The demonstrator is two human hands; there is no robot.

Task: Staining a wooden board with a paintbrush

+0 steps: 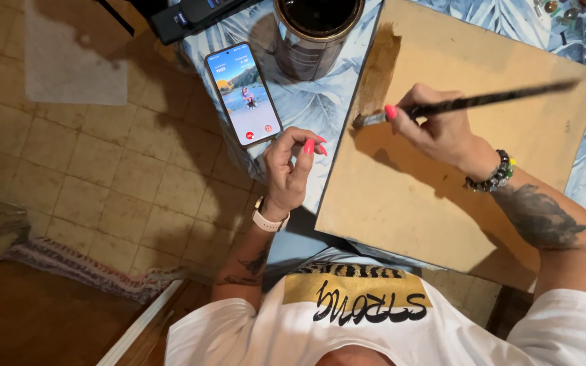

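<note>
While only one dark strip along the edge of the wooden board (442,183) is painted, the right hand (439,129) is pinching a paintbrush (469,103) there, and the left hand (293,166) is resting loosely curled and empty on the worktop (320,102).

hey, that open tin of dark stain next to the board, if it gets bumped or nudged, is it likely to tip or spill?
The open tin looks squat and wide, so it would probably slide rather than tip. With no lid on and dark liquid showing inside, a hard knock could likely slosh some out. It stands on a patterned cloth near the table edge, close to the phone, so the cloth may drag with it.
</note>
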